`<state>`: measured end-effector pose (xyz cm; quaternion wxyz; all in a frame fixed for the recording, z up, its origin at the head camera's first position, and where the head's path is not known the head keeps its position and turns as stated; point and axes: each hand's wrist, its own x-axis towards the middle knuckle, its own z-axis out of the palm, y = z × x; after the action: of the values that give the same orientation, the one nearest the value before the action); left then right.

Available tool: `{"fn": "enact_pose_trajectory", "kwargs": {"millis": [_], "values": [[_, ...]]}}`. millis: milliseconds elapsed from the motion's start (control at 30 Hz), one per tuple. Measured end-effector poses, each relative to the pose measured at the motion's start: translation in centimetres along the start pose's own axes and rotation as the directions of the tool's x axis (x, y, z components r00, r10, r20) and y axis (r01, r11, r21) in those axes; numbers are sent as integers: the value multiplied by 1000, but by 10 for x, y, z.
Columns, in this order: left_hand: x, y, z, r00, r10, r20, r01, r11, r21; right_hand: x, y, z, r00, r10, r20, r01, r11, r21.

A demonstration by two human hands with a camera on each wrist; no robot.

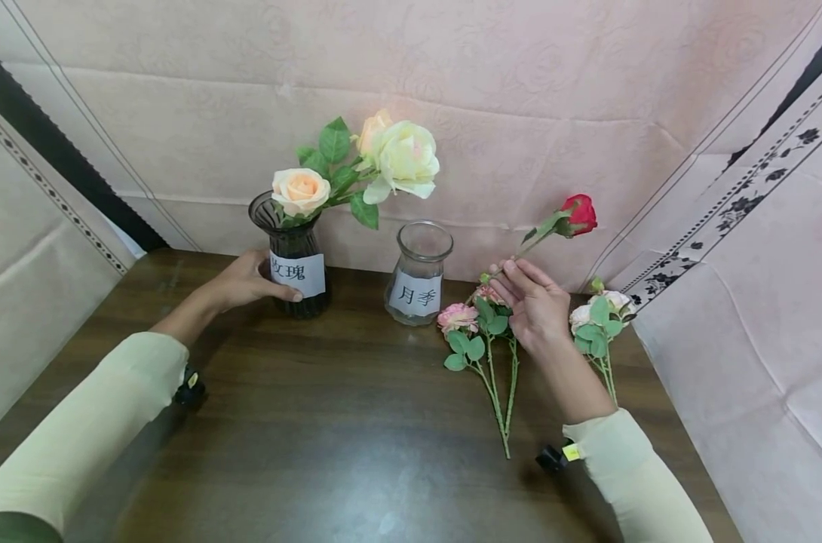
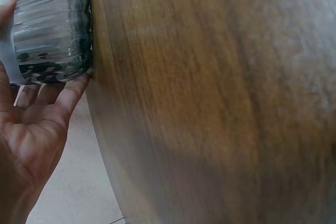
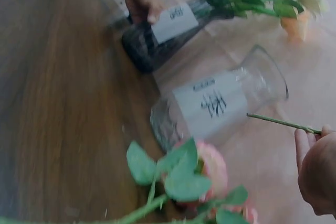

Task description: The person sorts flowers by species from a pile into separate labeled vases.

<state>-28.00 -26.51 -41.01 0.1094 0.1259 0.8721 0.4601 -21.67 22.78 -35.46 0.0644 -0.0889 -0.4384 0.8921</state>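
On the table (image 1: 282, 422), pink sprays (image 1: 475, 347) lie unplaced, the left hand (image 1: 248, 283) grips the dark vase (image 1: 302, 273) already holding pale roses (image 1: 302, 192), the right hand (image 1: 540, 305) pinches a red rose (image 1: 579, 215).

Two vases were counted: one clear vase (image 1: 421, 265) and one dark vase (image 1: 294, 245) to its left. There were two labels (image 1: 416, 294), one on each. The dark vase held three blooms: two peach blooms (image 1: 301, 191) and one pale yellow bloom (image 1: 406, 157). To the right of the clear vase were one red rose (image 1: 578, 216), two visible pink blooms (image 1: 458, 317) and at least two white blooms (image 1: 581, 318). Two hands were recorded: one left hand (image 1: 251, 284) to its left, one right hand (image 1: 536, 305) to its right. One table (image 1: 302, 422) stood beneath it.
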Motion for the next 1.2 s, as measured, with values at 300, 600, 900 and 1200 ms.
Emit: {"fn": "enact_pose_trajectory", "kwargs": {"millis": [300, 600, 900, 1200], "values": [[-1, 1, 1, 1000, 2, 11, -2, 1000, 6, -14, 9, 41, 992, -104, 68, 103, 994, 21], [0, 1, 2, 1000, -12, 0, 12, 1000, -2, -25, 23, 71, 984, -132, 120, 128, 991, 39], [-1, -3, 0, 999, -31, -21, 31, 999, 11, -33, 40, 99, 968, -193, 163, 183, 980, 73], [0, 0, 1, 999, -31, -18, 32, 999, 39, -38, 57, 127, 967, -209, 148, 192, 974, 121]]}}
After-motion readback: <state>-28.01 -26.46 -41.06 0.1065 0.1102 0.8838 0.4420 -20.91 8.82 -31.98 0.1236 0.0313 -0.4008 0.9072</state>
